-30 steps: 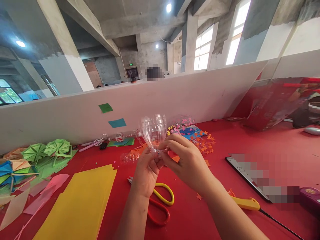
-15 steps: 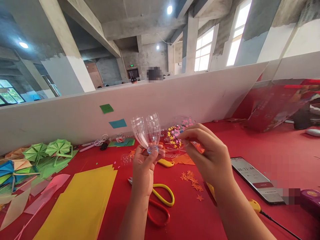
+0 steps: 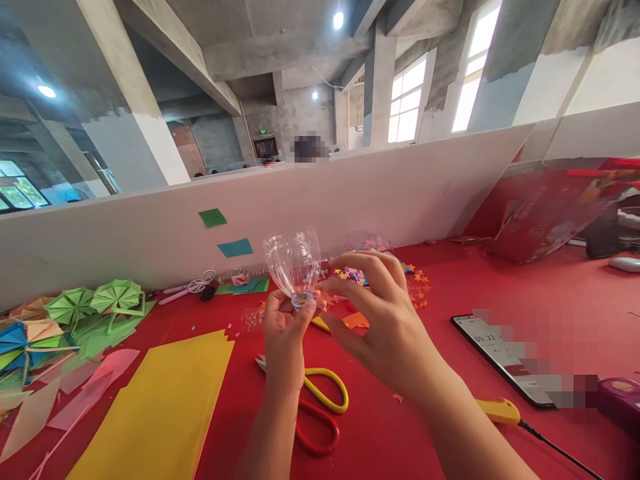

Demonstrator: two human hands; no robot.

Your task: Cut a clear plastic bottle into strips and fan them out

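My left hand point(image 3: 290, 327) grips a clear plastic bottle top point(image 3: 293, 263) by its pale blue neck ring, holding it up over the table. Its wall looks cut into petal-like strips that flare upward. Just right of it is my right hand point(image 3: 375, 307), fingers spread and curved, with nothing visible between them. Behind the right hand lie pink and yellow paper stars point(image 3: 353, 275), partly covered by it. Orange stars point(image 3: 420, 287) are scattered to its right. Scissors point(image 3: 327, 390) with one yellow and one red handle rest below, their blades partly behind my left wrist.
Yellow paper sheets point(image 3: 155, 400) lie at left, beside folded green paper umbrellas point(image 3: 117, 293) and pink strips point(image 3: 95, 387). A phone point(image 3: 500, 360) and a yellow-handled corded tool point(image 3: 500, 411) are at right. A white partition point(image 3: 400, 193) stands along the back; a red box point(image 3: 555, 207) leans at back right.
My right hand has come left and down towards the bottle top, its fingers opening from a near pinch. The orange stars' heap now shows farther back; one orange piece remains in front.
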